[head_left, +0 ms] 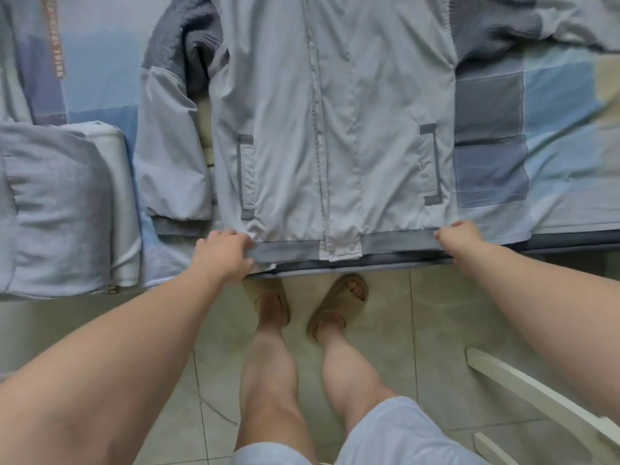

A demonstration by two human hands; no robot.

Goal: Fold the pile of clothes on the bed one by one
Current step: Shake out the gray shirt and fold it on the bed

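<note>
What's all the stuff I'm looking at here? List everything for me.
jacket: one, pale grey, flat on the bedsheet, zip side up
folded clothes: one stack, grey-blue, left of the jacket
bedsheet: one, blue-grey patchwork, under the clothes
floor: beige tiles, below
white frame: one, lower right
slippers: two, tan, worn
left hand: grips the hem's left corner
right hand: grips the hem's right corner

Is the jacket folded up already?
No, the jacket lies spread flat on the bed, left hand and right hand holding its hem.

Tan slippers stand on a tiled floor beside perhaps a white chair.
</note>
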